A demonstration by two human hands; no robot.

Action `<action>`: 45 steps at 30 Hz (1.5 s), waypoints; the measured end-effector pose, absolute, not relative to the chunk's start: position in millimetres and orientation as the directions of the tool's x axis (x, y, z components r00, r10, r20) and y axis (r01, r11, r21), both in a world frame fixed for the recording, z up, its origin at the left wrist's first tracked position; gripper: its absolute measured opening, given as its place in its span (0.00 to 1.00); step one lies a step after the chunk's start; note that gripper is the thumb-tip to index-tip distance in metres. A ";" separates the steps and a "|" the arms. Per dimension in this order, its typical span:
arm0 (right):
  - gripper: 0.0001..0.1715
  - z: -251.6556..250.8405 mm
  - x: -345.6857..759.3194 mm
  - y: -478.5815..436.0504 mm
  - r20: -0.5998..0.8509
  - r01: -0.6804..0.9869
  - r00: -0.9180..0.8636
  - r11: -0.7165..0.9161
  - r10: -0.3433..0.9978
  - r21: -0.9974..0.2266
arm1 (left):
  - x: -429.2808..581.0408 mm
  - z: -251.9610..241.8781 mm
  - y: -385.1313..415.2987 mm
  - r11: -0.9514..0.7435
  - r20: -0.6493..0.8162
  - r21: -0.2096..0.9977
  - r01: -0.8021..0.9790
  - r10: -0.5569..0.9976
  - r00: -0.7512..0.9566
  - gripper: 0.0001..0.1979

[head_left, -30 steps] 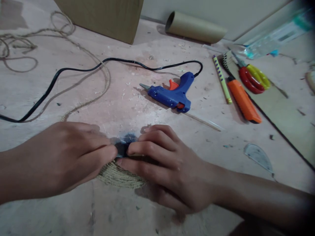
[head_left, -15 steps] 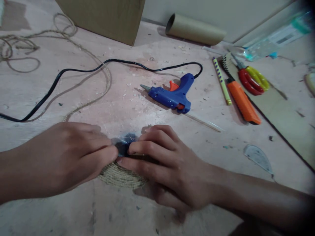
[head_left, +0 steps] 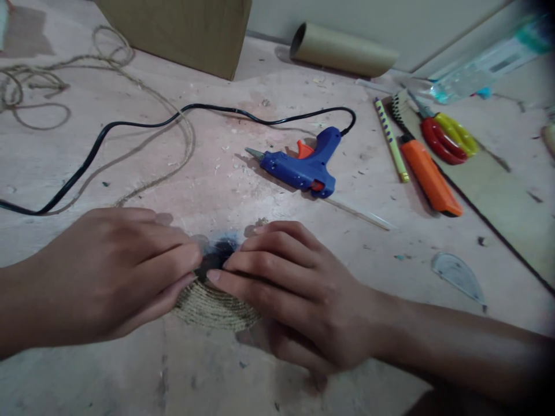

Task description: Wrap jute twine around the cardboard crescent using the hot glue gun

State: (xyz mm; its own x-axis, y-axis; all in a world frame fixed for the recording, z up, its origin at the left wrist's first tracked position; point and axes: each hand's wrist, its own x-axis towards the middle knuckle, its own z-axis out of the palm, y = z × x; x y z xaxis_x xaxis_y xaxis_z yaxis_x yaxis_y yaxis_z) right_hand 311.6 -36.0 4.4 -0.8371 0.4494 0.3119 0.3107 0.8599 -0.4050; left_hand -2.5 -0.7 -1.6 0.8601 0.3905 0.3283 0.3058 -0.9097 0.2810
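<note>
A flat coil of jute rope (head_left: 212, 309) lies on the table in front of me, with a dark shiny disc (head_left: 215, 254) showing at its middle. My left hand (head_left: 117, 271) presses down on the coil's left side, fingers held together and pointing right. My right hand (head_left: 286, 289) presses on the right side, fingers together and pointing left. The fingertips of both hands nearly meet over the disc. Most of the coil is hidden under the hands. A loose jute rope (head_left: 173, 115) runs from the coil away to the far left.
A blue glue gun (head_left: 303, 164) lies behind the hands, its black cord (head_left: 130, 124) trailing left. To the right lie a pencil (head_left: 391, 141), an orange cutter (head_left: 427, 173), red-and-yellow scissors (head_left: 448, 138) and a cardboard sheet (head_left: 503, 196). A cardboard box (head_left: 182, 29) and tube (head_left: 342, 49) stand at the back.
Both hands have stayed on the coil. The fingertips have drawn slightly closer together over the dark centre. Nothing else has moved.
</note>
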 end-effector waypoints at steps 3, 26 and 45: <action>0.26 2.8 309.7 -37.2 0.295 0.326 -0.852 0.880 0.432 -0.346 | -2.5 -0.6 -0.3 -0.915 0.323 0.247 0.319 0.388 0.863 0.10; 0.26 2.7 308.7 -34.0 0.299 0.296 -0.849 0.860 0.436 -0.415 | -5.8 -1.3 -2.7 -0.921 0.359 0.263 0.289 0.371 0.856 0.09; 0.18 2.4 310.7 -36.2 0.368 0.299 -0.804 0.852 0.468 -0.430 | -7.5 2.5 -6.3 -0.906 0.397 0.376 0.194 0.347 0.849 0.05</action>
